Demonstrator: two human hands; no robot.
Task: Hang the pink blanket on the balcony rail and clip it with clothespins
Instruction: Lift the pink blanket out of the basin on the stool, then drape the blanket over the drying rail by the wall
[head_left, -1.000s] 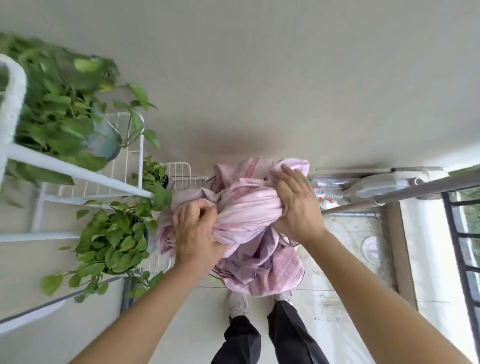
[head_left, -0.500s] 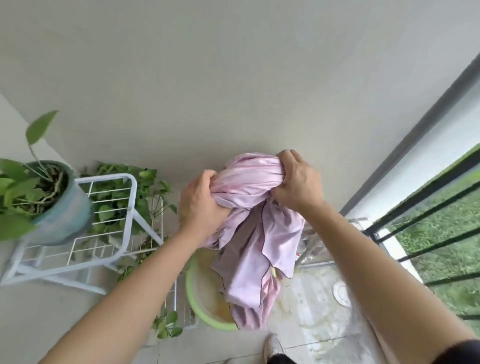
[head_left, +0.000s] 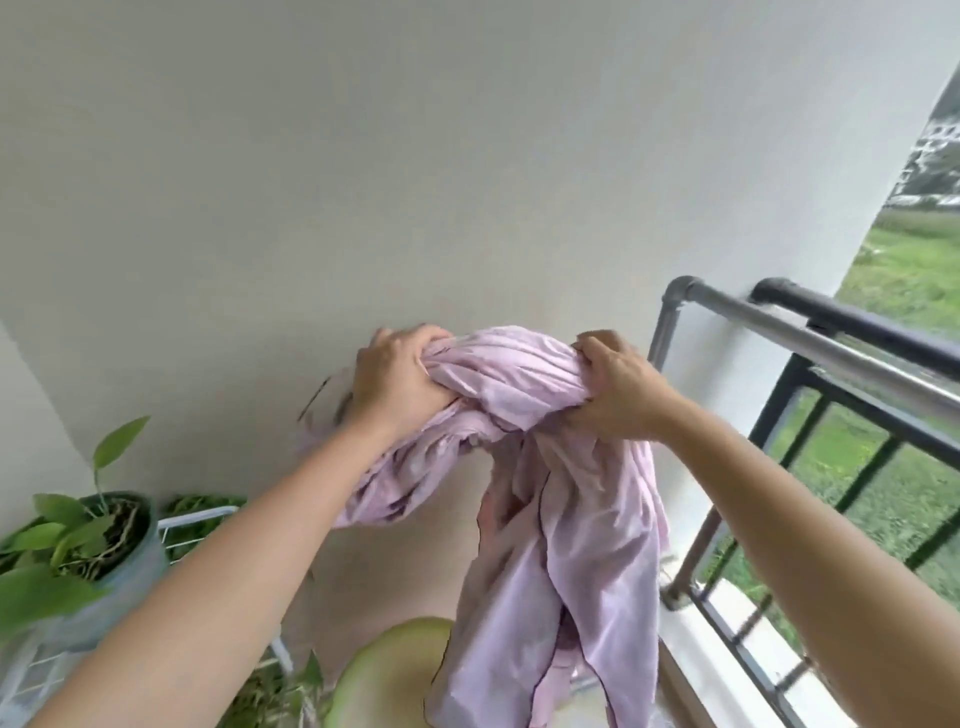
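The pink blanket (head_left: 524, 467) is bunched up and held at chest height in front of the white wall. My left hand (head_left: 397, 382) grips its left end. My right hand (head_left: 615, 387) grips the bunched cloth about a forearm's length to the right. Long folds hang down from my right hand toward the floor. The grey metal rail (head_left: 810, 345) runs from just right of my right hand toward the right edge, with the black balcony railing (head_left: 883, 332) behind it. The blanket is left of the rail and apart from it. No clothespins are in view.
A green basin (head_left: 384, 675) sits on the floor below the hanging cloth. At the left a potted plant (head_left: 88, 540) stands on a white wire rack (head_left: 192, 525). The white parapet ledge (head_left: 737, 644) runs under the railing; grass lies beyond.
The view has tilted up from the floor and turned toward the railing. Both hands have lifted the blanket out of the basin and spread apart along it.
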